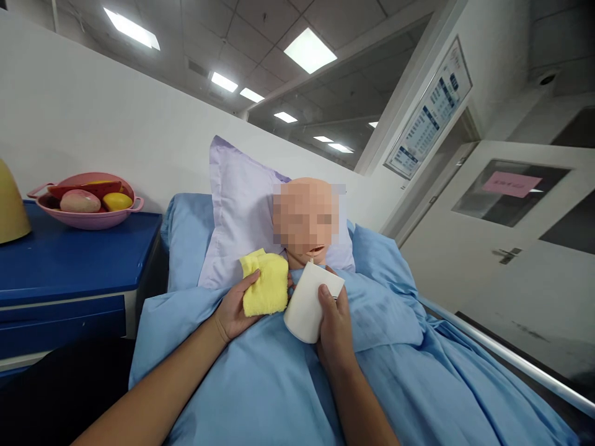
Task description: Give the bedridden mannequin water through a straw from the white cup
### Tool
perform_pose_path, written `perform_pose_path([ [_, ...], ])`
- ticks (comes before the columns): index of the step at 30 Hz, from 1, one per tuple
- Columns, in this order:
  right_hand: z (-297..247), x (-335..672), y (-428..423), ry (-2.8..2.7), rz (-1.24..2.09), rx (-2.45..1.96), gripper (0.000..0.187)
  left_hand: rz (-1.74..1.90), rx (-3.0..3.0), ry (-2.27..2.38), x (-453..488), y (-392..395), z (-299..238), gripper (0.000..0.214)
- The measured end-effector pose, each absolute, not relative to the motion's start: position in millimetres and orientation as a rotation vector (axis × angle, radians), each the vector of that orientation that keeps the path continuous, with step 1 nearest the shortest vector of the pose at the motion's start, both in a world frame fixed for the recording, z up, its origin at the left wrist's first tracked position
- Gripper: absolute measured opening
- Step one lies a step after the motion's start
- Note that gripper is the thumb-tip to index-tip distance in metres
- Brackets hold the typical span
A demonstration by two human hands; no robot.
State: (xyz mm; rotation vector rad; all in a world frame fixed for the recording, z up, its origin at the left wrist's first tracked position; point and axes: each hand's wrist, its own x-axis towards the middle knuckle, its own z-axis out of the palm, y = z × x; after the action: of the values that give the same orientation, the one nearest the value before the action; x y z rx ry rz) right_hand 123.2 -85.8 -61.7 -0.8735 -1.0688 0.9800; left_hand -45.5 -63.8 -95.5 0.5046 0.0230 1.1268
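A folded yellow towel [266,290] is gripped by my left hand [236,310], thumb on top and fingers underneath, below the chin of a manikin [297,186]. My right hand [337,328] is closed around a white mug [304,310], which leans with its rim toward the manikin's mouth. A thin pale piece, too small to make out, shows between rim and mouth. What the mug contains is hidden. The manikin lies with its head on a lilac pillow [242,217], and a blue quilt [260,384] covers its body.
At left stands a blue-topped cabinet [93,254] with a pink basket [100,218] of fruit and a yellow object [12,204] at its edge. A metal bed rail [511,353] runs along the right side. A door [465,248] and white wall are behind.
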Motion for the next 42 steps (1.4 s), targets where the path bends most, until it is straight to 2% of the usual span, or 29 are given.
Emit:
perform_pose_path([
  [7,-58.3,119.4,-88.2,-1.038,0.978,-0.884,0.070,1.149,0.506,0.056,-44.9,-64.9,-93.6,0.050],
  [20,-66.6,124.6,-81.9,-1.048,1.036,-0.859,0.055,1.144,0.525,0.032,-44.9,-65.8,-93.3,0.048],
  [36,-66.2,124.4,-83.3,-1.050,1.044,-0.862,0.048,1.135,0.514,0.017,-45.2,-65.6,-94.1,0.048],
  [42,-64.6,124.0,-84.5,-1.047,1.035,-0.863,0.051,1.140,0.505,0.025,-45.1,-64.8,-94.0,0.050],
])
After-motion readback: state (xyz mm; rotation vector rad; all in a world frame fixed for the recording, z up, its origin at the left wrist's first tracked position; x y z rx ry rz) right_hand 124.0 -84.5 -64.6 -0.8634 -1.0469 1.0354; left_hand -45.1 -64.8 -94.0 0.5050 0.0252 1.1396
